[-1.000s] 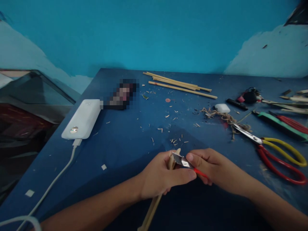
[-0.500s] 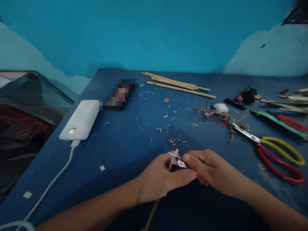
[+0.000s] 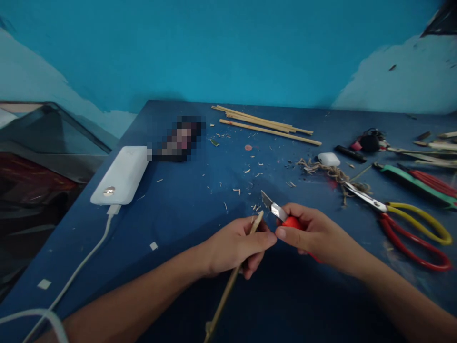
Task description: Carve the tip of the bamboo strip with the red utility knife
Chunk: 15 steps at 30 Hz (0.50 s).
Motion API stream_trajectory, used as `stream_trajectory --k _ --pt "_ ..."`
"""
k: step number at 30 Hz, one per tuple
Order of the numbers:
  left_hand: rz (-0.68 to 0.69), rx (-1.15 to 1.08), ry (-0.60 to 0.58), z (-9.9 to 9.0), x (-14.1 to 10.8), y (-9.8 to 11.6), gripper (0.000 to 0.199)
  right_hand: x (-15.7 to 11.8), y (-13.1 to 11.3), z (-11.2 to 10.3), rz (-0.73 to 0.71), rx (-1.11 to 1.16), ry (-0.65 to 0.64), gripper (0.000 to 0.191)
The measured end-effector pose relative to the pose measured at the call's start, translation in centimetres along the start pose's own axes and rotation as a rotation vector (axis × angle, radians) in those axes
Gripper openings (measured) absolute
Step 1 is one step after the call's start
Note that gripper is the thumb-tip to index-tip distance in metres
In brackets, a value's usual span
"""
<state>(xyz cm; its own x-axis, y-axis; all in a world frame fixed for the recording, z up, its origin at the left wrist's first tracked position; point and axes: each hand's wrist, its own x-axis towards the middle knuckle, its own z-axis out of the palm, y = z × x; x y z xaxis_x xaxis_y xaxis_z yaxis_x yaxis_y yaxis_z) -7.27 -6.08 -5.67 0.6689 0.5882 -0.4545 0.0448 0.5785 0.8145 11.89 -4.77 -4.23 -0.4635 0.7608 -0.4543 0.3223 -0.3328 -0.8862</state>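
Grip: left hand [image 3: 235, 247] clasped a thin stick [image 3: 229, 288], tip poking out; right hand [image 3: 312, 233] clutched a red knife [image 3: 280, 212], blade near but apart from that tip; wood shavings [image 3: 254, 207] lay beyond on the blue table [image 3: 178, 200].

Lower centre shows a matt wooden stick [image 3: 229, 289] and metal knife blade [image 3: 268, 201]; the right, rough fibrous twine [image 3: 335, 174] and glossy scissor handles [image 3: 388, 233].

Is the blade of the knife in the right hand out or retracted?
Out: the metal blade projects past the red handle in the right hand, its tip clear of the stick in the left hand.
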Motion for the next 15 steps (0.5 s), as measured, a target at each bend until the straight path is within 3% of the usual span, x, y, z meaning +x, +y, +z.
stream_trajectory --k 6,10,15 --pt "-0.048 0.047 -0.011 0.1 -0.1 0.3 0.013 0.4 0.2 0.1 0.021 0.012 0.082 0.022" --pt "0.002 0.136 -0.048 0.4 -0.1 0.2 0.015 0.3 -0.3 0.7 -0.008 0.078 0.151 0.02" --pt "-0.002 0.165 -0.076 0.6 -0.2 0.1 0.01 0.2 -1.0 1.3 -0.075 0.139 0.056 0.021"
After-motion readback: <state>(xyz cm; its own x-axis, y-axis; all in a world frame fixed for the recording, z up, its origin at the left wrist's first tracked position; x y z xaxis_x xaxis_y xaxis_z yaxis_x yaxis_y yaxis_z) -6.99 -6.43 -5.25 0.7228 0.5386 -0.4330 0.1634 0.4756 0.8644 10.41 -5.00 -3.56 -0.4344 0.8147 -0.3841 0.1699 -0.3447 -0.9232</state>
